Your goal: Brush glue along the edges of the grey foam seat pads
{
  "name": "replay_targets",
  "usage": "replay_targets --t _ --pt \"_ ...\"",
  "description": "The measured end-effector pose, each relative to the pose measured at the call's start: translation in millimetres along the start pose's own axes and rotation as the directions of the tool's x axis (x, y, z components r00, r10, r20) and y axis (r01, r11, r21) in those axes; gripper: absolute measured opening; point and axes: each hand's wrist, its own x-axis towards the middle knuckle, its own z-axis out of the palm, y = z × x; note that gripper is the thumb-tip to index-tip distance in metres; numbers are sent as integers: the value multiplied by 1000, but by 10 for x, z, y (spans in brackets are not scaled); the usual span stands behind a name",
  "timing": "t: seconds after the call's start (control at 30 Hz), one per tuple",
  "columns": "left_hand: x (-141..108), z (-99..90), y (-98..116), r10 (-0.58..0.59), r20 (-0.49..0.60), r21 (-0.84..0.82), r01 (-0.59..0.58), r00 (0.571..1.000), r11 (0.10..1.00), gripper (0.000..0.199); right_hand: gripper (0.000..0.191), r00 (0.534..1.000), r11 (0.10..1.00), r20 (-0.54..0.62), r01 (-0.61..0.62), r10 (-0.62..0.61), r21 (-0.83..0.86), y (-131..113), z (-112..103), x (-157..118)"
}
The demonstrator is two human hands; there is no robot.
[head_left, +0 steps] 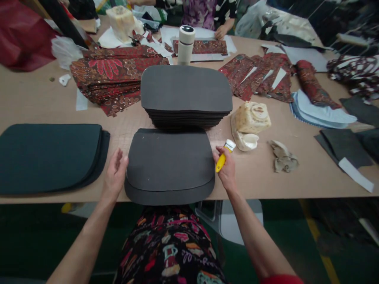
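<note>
Two dark grey rounded panels point(170, 161) lie overlapped at the table's front edge, the lower one showing along the near side. My left hand point(116, 171) is at their left edge, fingers apart, holding nothing. At the right edge is my right hand point(225, 167), its fingers wrapped round a yellow-handled brush point(222, 157) with pale bristles pointing up and away. Just behind the panels rises a stack of similar grey pieces point(186, 88). Right of that stack stands a cream, glue-stained container point(251, 118) with a cut opening at its front.
Dark green panels point(50, 157) lie at the left. Patterned red fabric pieces point(118, 75) and a white bottle point(186, 45) stand farther back. A crumpled rag point(283, 157) and dark pieces point(346, 146) are at the right. Across the table, a person's hand point(220, 32) touches patterned fabric.
</note>
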Motion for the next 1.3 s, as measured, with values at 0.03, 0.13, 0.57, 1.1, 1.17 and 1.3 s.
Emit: replay_targets --t 0.03,0.13,0.57,1.1,1.17,1.3 --pt "-73 -9 63 11 -16 9 -11 1000 1000 54 38 1000 1000 -17 13 -14 -23 23 -68 -56" --pt "-280 46 275 221 13 62 -221 975 973 40 32 995 997 -90 47 -53 -64 92 -235 -254" --pt "-567 488 322 473 381 412 -604 794 683 49 29 888 837 222 456 -404 -301 -104 78 -556" --pt "-387 665 403 429 270 548 -504 862 667 65 24 820 757 179 571 -543 -318 -256 745 -405" --pt "-423 653 387 415 274 543 -496 868 678 65 24 821 755 167 568 -545 -328 -174 773 -416" --pt "-370 556 436 373 284 475 -467 884 746 58 26 809 725 163 580 -564 -372 -127 775 -444"
